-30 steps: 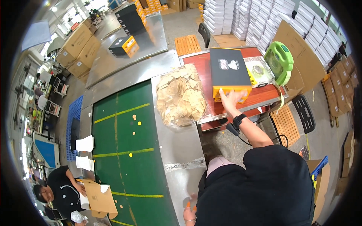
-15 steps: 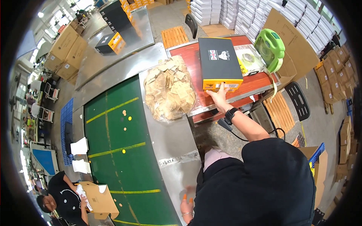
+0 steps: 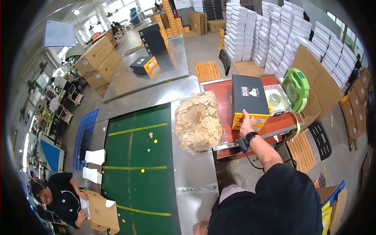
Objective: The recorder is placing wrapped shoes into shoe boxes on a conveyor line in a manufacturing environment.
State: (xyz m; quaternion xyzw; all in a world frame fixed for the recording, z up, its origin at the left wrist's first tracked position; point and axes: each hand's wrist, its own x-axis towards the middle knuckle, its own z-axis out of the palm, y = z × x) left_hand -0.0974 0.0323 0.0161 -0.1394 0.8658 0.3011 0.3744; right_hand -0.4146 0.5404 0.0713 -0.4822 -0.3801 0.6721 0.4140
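A black shoebox-like carton [image 3: 248, 96] with orange sides lies on the red tabletop [image 3: 224, 92]. At its near end my right hand [image 3: 246, 124] grips the edge, thumb on the top and fingers against the orange front. Another orange layer shows below that front; I cannot tell if it is a second box. My left hand [image 3: 200, 229] is cut off by the lower edge, over the metal table rim; its orange-tipped fingers are apart and nothing shows in them. Left of the carton, a clear bag of small tan paper packets [image 3: 199, 121] sits at the corner.
A green tape dispenser-like case [image 3: 296, 90] and a clear bag with a pale roll [image 3: 276, 98] stand right of the carton. The green conveyor belt [image 3: 137, 150] runs along the left. A co-worker [image 3: 64, 196] handles an open brown carton [image 3: 105, 215] there. A black-orange box [image 3: 143, 65] lies farther back.
The view has tilted upward. My right thumb has come up from the carton's front onto its top edge. My left hand has mostly dropped out of the picture.
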